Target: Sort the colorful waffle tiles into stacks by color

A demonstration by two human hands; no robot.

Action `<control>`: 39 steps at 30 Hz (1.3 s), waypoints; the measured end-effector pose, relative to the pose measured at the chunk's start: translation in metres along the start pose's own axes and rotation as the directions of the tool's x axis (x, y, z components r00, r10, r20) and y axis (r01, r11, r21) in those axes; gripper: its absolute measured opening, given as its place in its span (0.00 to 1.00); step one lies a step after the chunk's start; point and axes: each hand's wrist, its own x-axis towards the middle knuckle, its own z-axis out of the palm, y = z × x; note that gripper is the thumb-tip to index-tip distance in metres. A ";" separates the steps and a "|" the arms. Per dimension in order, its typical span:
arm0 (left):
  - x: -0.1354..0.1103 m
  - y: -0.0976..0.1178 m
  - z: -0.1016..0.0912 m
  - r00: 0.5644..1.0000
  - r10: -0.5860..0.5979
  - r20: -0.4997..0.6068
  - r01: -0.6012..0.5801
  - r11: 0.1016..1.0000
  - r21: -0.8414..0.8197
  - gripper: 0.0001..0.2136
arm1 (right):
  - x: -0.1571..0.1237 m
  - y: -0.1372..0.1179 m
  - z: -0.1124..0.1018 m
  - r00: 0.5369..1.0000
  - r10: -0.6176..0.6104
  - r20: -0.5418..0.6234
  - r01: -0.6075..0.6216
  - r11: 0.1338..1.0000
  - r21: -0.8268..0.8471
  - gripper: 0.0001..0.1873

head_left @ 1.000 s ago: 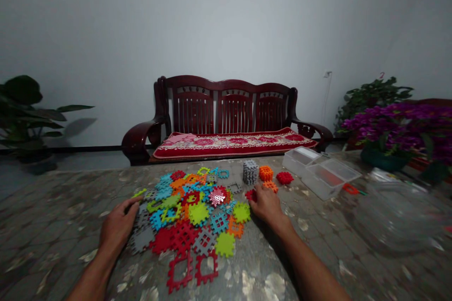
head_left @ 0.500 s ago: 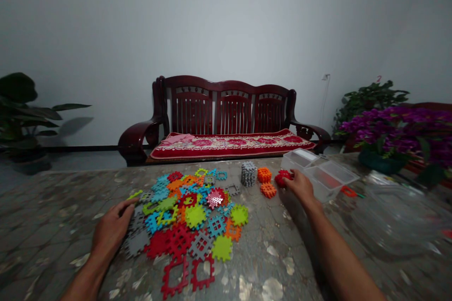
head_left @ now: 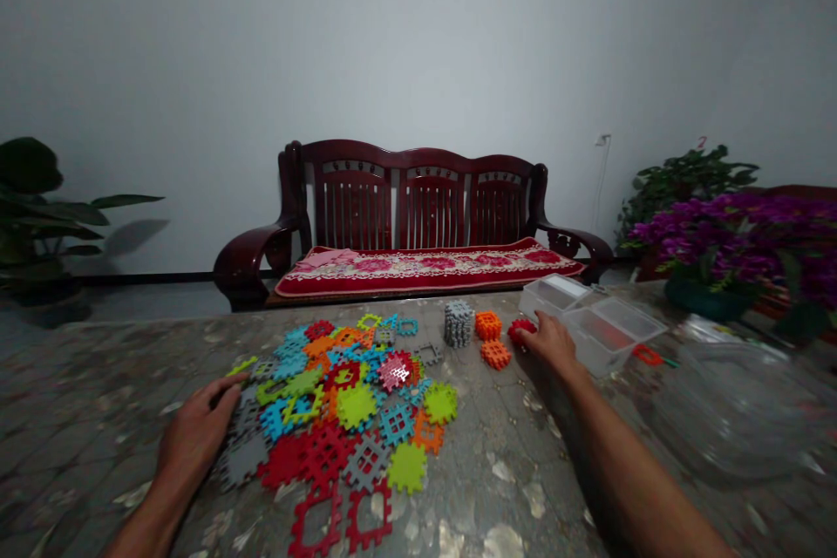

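right hand (head_left: 547,344) on red tile stack (head_left: 521,330), grip unclear | left hand (head_left: 193,434) open, resting at edge of tile pile (head_left: 340,418) | grey stack (head_left: 459,323), orange stack (head_left: 487,325) apart from pile, one colour each

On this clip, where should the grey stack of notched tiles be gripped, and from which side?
Probably around its middle, from above on the near side, with the right hand: the grey stack stands as a narrow upright column that fingers can wrap, and its notched edges should give purchase.
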 end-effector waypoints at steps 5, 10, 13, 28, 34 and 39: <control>0.000 0.000 0.000 1.000 -0.018 -0.007 0.018 1.000 -0.001 0.19 | 0.001 -0.009 0.008 0.999 0.018 0.034 -0.017 1.000 -0.020 0.42; -0.002 0.002 -0.001 0.999 -0.034 0.021 0.033 0.999 0.017 0.21 | 0.003 -0.013 0.016 0.999 0.029 0.033 -0.027 0.999 -0.041 0.39; -0.002 0.003 -0.001 0.999 -0.038 0.009 0.038 0.999 0.010 0.21 | 0.004 -0.013 0.019 0.999 0.010 0.043 -0.009 1.000 -0.023 0.31; -0.001 0.001 -0.001 1.000 -0.014 -0.018 0.015 1.000 0.015 0.18 | 0.027 0.015 -0.002 0.944 -0.305 0.126 0.295 0.951 0.089 0.45; -0.003 0.004 -0.001 1.000 -0.020 -0.017 0.021 0.999 0.029 0.19 | 0.036 0.017 -0.010 0.807 -0.503 0.309 0.527 0.850 0.009 0.54; -0.003 0.005 -0.003 1.000 -0.026 -0.001 0.026 1.000 0.011 0.19 | 0.040 0.007 -0.009 0.784 -0.502 0.364 0.556 0.830 -0.053 0.55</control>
